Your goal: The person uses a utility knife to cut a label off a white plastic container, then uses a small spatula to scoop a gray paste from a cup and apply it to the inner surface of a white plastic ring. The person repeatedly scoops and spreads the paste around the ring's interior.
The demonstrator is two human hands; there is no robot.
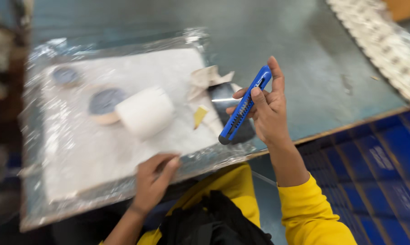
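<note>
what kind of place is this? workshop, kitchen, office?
Most likely a workshop or packing bench. A worn grey worktable carries a white sheet under clear plastic film, with a white roll on it. The right hand holds a blue snap-off utility knife; the left hand rests on the sheet's edge.

roll on sheet — knife to rt

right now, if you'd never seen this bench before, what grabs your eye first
The bright blue utility knife stands out most, held up in the right hand above the near edge of the grey table. Next is the white roll lying on a white sheet wrapped in shiny clear plastic, beside a round blue-topped disc. The left hand rests on that sheet's near edge.
</note>
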